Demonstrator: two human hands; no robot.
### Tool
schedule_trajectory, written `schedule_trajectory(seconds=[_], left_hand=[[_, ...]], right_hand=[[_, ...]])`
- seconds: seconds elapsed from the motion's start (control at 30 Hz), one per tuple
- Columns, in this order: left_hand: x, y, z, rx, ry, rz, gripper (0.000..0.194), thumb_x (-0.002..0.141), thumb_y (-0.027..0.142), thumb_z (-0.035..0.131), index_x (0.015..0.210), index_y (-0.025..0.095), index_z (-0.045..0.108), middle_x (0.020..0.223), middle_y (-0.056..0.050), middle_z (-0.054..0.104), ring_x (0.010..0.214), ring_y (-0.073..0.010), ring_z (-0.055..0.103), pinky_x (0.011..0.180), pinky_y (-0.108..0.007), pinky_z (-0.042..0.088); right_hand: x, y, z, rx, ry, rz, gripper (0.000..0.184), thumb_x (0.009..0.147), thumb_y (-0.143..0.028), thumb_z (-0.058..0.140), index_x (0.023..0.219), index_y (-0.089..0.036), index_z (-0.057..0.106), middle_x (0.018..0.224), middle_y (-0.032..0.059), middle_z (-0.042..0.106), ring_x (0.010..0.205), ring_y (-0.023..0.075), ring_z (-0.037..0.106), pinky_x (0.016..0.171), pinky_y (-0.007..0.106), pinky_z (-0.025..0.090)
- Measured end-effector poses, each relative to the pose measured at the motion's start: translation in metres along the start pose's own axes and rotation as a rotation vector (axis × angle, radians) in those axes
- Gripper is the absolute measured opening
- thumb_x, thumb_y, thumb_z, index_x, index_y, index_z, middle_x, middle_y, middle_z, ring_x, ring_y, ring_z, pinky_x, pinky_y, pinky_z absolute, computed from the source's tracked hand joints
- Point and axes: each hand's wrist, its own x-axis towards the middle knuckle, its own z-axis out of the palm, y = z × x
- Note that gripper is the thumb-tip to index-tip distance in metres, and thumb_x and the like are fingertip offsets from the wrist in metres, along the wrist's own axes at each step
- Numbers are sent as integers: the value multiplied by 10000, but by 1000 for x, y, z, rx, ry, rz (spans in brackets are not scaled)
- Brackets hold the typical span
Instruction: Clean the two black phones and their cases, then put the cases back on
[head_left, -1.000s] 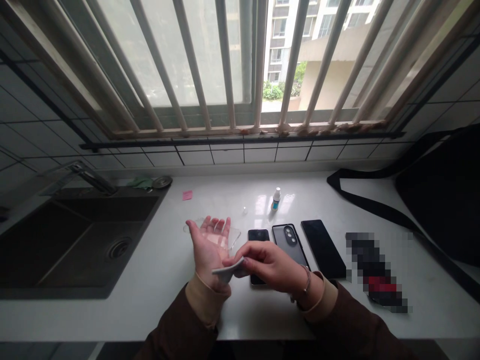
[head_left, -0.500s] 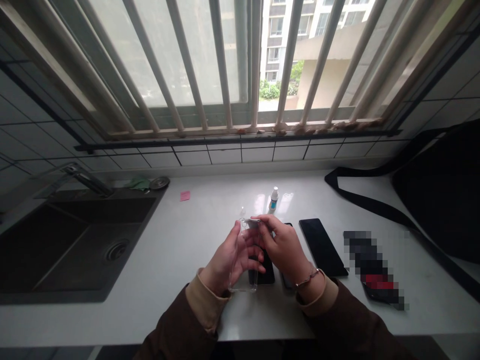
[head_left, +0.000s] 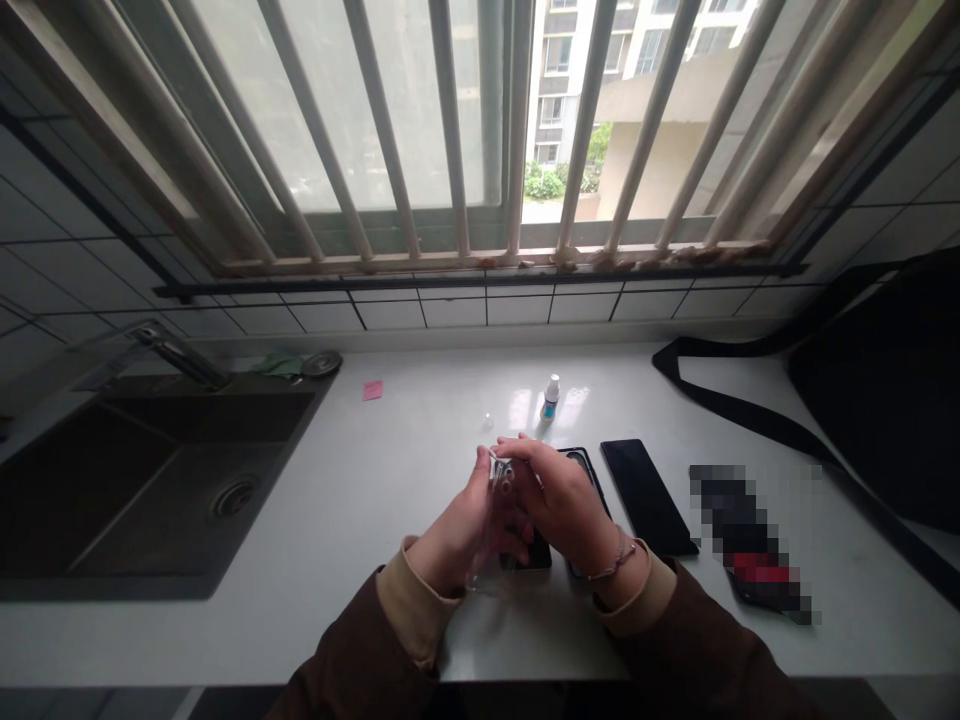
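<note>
A clear phone case (head_left: 491,535) stands tilted between my hands, turned nearly edge-on. My left hand (head_left: 457,515) grips its side, the thumb up near the top corner. Over the case's upper end, my right hand (head_left: 562,490) has its fingers bent and touching it. A pale sliver shows by the right fingertips; what it is I cannot make out. Below the hands lies a black phone (head_left: 536,550), partly covered. Behind my right hand is another dark phone or case (head_left: 589,465), mostly hidden.
A small white bottle (head_left: 551,400) stands behind the hands, with a tiny white cap (head_left: 487,421) nearby. A black phone (head_left: 649,495) and a blurred-out item (head_left: 750,540) lie to the right, before a black bag (head_left: 885,400). A pink note (head_left: 373,390) and sink (head_left: 262,500) are left.
The clear case has turned from facing me to nearly edge-on. My right hand has shifted slightly, its fingers now stretched further over the case's top. The view has moved a little.
</note>
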Motion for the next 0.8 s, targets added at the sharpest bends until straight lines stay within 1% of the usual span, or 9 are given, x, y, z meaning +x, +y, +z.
schedule_trajectory(seconds=[0.07,0.23,0.37,0.47,0.57,0.63,0.7,0.77,0.8], left_hand=[[1,1,-1,-49,8,-27,829,926,894,401,1092,156,740,776,-89,636,583,-177,610,437,-247,476],[0,8,2,-158,156,-50,444,1015,598,621,951,166,704,753,-34,604,549,-112,564,427,-187,395],[0,8,3,-212,185,-24,240,977,393,734,988,153,719,735,-32,628,577,-117,601,482,-190,456],[2,7,-1,-251,185,95,190,926,276,784,1039,129,742,812,-72,690,660,-147,658,572,-231,534],[5,11,-7,-291,238,223,160,920,276,795,1010,154,746,814,-85,702,714,-201,695,639,-301,577],[7,16,-12,-310,256,230,193,940,317,780,1082,192,742,791,-69,686,686,-212,691,610,-316,568],[7,23,-16,-335,257,208,275,980,384,731,1180,195,718,745,-38,643,602,-184,643,549,-296,540],[5,29,-16,-359,260,184,419,1026,497,643,1262,153,680,713,-13,596,531,-148,577,510,-268,514],[2,31,-14,-369,264,181,519,1040,567,588,1295,121,659,716,-12,588,519,-135,558,508,-257,511]], right_hand=[[0,2,1,-25,7,-18,270,1117,-207,477,1255,-290,694,1221,79,803,1254,230,744,1225,466,514],[0,5,1,-31,-36,-90,273,1102,-149,471,1236,-272,674,1209,87,787,1320,222,703,1252,484,487],[-1,0,2,31,-95,-161,277,1086,-119,482,1241,-268,657,1193,76,792,1321,214,704,1282,524,445],[-3,-9,2,88,-155,-236,290,1067,-97,512,1248,-271,657,1200,59,809,1333,217,702,1300,539,414],[-6,-19,4,121,-232,-358,347,1051,-74,499,1282,-285,649,1267,51,807,1359,213,685,1320,536,381],[-8,-25,7,121,-263,-457,346,1059,-78,486,1302,-269,642,1275,61,809,1363,208,682,1329,526,366],[-10,-30,10,127,-259,-540,318,1066,-74,483,1291,-226,648,1244,82,820,1345,210,694,1326,517,368],[-11,-34,12,195,-226,-527,290,1058,-63,499,1250,-197,668,1179,92,834,1293,216,726,1294,500,416],[-12,-36,12,262,-202,-455,278,1056,-69,509,1234,-197,680,1155,94,836,1254,217,745,1251,480,469]])
